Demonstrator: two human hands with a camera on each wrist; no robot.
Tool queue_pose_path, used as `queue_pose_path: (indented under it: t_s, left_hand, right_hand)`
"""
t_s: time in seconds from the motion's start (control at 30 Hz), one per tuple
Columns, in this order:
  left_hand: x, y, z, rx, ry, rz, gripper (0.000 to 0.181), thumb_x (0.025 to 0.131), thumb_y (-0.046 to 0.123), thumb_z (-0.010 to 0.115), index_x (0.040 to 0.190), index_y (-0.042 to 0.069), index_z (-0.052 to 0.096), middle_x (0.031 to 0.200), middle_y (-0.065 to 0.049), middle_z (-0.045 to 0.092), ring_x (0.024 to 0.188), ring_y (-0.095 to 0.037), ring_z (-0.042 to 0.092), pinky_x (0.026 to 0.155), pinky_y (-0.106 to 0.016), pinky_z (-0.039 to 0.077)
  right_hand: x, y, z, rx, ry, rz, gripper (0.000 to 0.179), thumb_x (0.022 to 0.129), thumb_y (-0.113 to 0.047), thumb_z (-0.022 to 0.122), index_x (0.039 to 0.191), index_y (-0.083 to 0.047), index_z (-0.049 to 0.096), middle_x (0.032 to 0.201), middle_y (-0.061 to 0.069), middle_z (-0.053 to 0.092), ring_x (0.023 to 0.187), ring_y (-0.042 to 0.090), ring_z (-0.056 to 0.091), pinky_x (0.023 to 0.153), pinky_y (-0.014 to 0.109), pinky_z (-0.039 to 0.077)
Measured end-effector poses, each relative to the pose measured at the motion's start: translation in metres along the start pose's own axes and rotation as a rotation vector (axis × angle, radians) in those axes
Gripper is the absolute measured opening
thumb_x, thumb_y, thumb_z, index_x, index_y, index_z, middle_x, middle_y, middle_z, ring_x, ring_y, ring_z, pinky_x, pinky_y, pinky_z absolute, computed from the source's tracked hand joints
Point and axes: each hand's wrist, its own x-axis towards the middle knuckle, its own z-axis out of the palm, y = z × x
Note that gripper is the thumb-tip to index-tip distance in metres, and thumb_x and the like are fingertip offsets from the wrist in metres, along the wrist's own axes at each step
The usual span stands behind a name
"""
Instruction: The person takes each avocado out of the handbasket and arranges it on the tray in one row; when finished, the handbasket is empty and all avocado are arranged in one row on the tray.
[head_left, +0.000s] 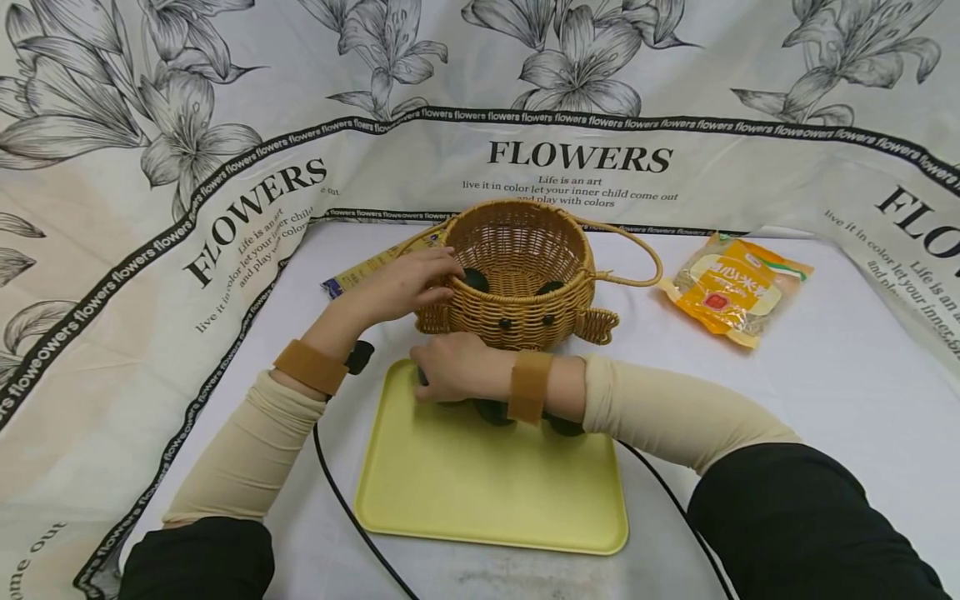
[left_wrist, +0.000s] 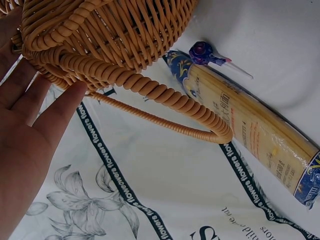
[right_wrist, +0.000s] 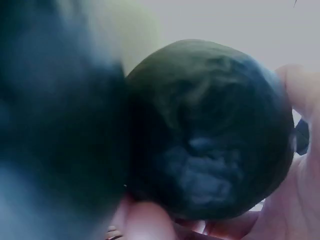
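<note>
My right hand (head_left: 461,367) grips a dark green round fruit (right_wrist: 215,135) with a wrinkled skin, over the back left of a yellow tray (head_left: 487,483). Another dark green fruit (right_wrist: 60,125) looms blurred beside it in the right wrist view. On the tray, partly hidden by the right forearm, lie dark green fruits (head_left: 492,413). A wicker basket (head_left: 525,329) stands just behind the tray, with dark green fruits (head_left: 474,280) inside it. My left hand (head_left: 408,283) rests at the basket's left rim, its fingers extended near the coiled handle (left_wrist: 150,90).
A pack of spaghetti (left_wrist: 250,125) lies left of the basket, with a purple-wrapped lollipop (left_wrist: 201,53) beside it. To the right is an orange bag of grain (head_left: 731,287). Black cables (head_left: 337,487) run past both sides of the tray. A flowered cloth (head_left: 577,75) hangs behind.
</note>
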Motion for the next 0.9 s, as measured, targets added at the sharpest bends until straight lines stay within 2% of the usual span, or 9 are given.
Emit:
queue_pose_path:
  t_s: [0.1, 0.23, 0.37, 0.57, 0.73, 0.9]
  left_hand:
    - [0.0000, 0.0003, 0.0000, 0.002, 0.002, 0.002, 0.032, 0.096, 0.023, 0.055, 0.124, 0.008, 0.058, 0.140, -0.012, 0.049, 0.141, -0.029, 0.031, 0.115, -0.045, 0.030]
    - [-0.0002, 0.0011, -0.0001, 0.002, 0.005, 0.006, 0.032, 0.096, 0.023, 0.055, 0.124, 0.008, 0.058, 0.139, -0.013, 0.050, 0.141, -0.030, 0.031, 0.115, -0.044, 0.029]
    - [-0.0002, 0.0007, -0.0001, 0.003, 0.004, 0.004, 0.032, 0.096, 0.023, 0.054, 0.125, 0.008, 0.058, 0.140, -0.013, 0.048, 0.141, -0.030, 0.031, 0.115, -0.044, 0.029]
    - [-0.0005, 0.0004, -0.0005, 0.000, 0.001, -0.004, 0.033, 0.096, 0.023, 0.054, 0.125, 0.008, 0.057, 0.143, -0.013, 0.046, 0.142, -0.030, 0.030, 0.115, -0.045, 0.030]
    - [-0.0008, 0.0004, -0.0005, 0.007, 0.002, -0.005, 0.033, 0.096, 0.023, 0.055, 0.125, 0.008, 0.057, 0.143, -0.014, 0.046, 0.141, -0.030, 0.031, 0.115, -0.045, 0.030]
    - [-0.0001, -0.0008, 0.0005, 0.009, 0.007, -0.003, 0.032, 0.096, 0.023, 0.055, 0.124, 0.009, 0.058, 0.142, -0.013, 0.047, 0.141, -0.030, 0.031, 0.115, -0.045, 0.030]
  right_hand:
    - [0.0024, -0.0003, 0.0008, -0.023, -0.006, 0.003, 0.038, 0.092, -0.044, 0.053, 0.115, -0.015, 0.059, 0.090, 0.002, 0.067, 0.080, 0.015, 0.064, 0.061, 0.030, 0.053]
    - [0.0050, -0.0020, 0.0018, -0.061, 0.007, -0.006, 0.032, 0.093, -0.042, 0.052, 0.107, -0.015, 0.062, 0.085, 0.001, 0.067, 0.076, 0.014, 0.064, 0.058, 0.028, 0.053]
    - [0.0061, -0.0041, 0.0014, -0.065, 0.011, 0.004, 0.036, 0.094, -0.047, 0.050, 0.100, -0.015, 0.064, 0.080, 0.001, 0.066, 0.071, 0.014, 0.065, 0.057, 0.028, 0.054]
    - [0.0061, -0.0059, -0.0001, -0.027, -0.008, 0.036, 0.046, 0.091, -0.058, 0.048, 0.099, -0.015, 0.064, 0.081, 0.000, 0.066, 0.070, 0.015, 0.065, 0.057, 0.029, 0.054]
    - [0.0059, -0.0053, -0.0014, -0.024, -0.001, 0.035, 0.048, 0.091, -0.059, 0.047, 0.098, -0.014, 0.063, 0.077, 0.001, 0.063, 0.063, 0.016, 0.062, 0.050, 0.028, 0.050]
    - [0.0031, -0.0022, -0.0060, -0.019, 0.004, 0.035, 0.046, 0.092, -0.057, 0.046, 0.100, -0.014, 0.062, 0.079, 0.002, 0.064, 0.065, 0.015, 0.063, 0.050, 0.027, 0.050]
